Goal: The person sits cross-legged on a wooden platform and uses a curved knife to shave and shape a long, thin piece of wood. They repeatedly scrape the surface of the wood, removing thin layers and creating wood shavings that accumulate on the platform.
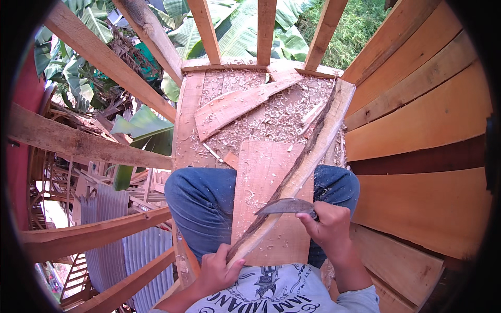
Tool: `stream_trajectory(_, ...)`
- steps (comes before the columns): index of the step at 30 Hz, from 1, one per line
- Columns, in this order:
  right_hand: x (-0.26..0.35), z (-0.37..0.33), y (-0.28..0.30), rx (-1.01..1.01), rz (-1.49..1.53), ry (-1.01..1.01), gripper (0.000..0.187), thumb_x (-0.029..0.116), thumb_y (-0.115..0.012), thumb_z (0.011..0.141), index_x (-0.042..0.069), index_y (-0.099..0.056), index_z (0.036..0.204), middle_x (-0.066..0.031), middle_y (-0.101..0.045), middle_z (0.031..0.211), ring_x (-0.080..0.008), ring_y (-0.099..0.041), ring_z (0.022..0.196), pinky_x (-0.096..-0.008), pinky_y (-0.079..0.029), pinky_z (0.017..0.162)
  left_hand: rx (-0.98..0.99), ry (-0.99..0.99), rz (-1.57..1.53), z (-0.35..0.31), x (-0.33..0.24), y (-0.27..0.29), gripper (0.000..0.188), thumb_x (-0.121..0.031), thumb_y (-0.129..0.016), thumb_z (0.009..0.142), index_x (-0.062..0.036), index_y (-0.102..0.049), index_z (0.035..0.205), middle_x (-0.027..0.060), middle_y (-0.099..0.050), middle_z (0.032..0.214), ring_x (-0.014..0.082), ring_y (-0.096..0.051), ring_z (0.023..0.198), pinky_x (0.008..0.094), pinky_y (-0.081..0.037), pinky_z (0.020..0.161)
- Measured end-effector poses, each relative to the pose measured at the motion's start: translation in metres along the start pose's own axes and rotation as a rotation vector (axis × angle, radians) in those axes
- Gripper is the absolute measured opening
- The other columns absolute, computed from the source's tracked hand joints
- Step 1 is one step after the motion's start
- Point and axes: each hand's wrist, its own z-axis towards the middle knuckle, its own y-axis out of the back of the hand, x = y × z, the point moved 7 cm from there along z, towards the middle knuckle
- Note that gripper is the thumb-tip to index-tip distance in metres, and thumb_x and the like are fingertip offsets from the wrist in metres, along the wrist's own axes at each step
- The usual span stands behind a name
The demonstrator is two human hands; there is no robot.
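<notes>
A long wooden strip (pixel 326 138), with dark rough bark along one edge, slants from my lap to the far right of the platform. My left hand (pixel 222 268) is closed around its near end, close to my shirt. My right hand (pixel 330 223) grips the handle of a knife with a broad curved blade (pixel 282 206). The blade lies across the strip, its point to the left; whether it bites into the wood I cannot tell. Beneath the strip, a flat board (pixel 261 169) rests between my knees, sprinkled with a few shavings.
A cut plank piece (pixel 240 107) lies among wood shavings on the platform (pixel 189 115). Upright slats (pixel 265 31) and side rails (pixel 99 235) surround me. Overlapping planks (pixel 417 198) form the right wall. Corrugated sheets (pixel 148 261) and banana leaves (pixel 229 31) are outside.
</notes>
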Motion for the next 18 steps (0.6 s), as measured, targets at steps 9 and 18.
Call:
stream_trajectory(9,-0.009,-0.003,-0.005,-0.003,0.068,0.004,0.053,0.043,-0.069,0.08,0.005,-0.042,0.054,-0.0126,-0.044,0.048,-0.031,-0.048,0.042,-0.0366,-0.036,0.04,0.035,-0.022,-0.001,0.005,0.001,-0.005,0.029,-0.025,-0.066,0.084,0.0012,-0.053,0.089,0.0162,-0.056,0.057,0.0348,-0.062,0.053,0.0394,-0.046,0.049)
stream_trajectory(18,0.012,-0.004,-0.016,0.095,0.092,0.177,0.055,0.046,-0.068,0.079,0.006,-0.041,0.053,-0.0127,-0.042,0.047,-0.031,-0.048,0.042,-0.036,-0.034,0.039,0.025,-0.038,-0.001,0.008,-0.001,-0.004,0.03,-0.024,-0.064,0.085,0.0021,-0.053,0.091,0.0169,-0.057,0.059,0.0354,-0.062,0.053,0.0399,-0.046,0.049)
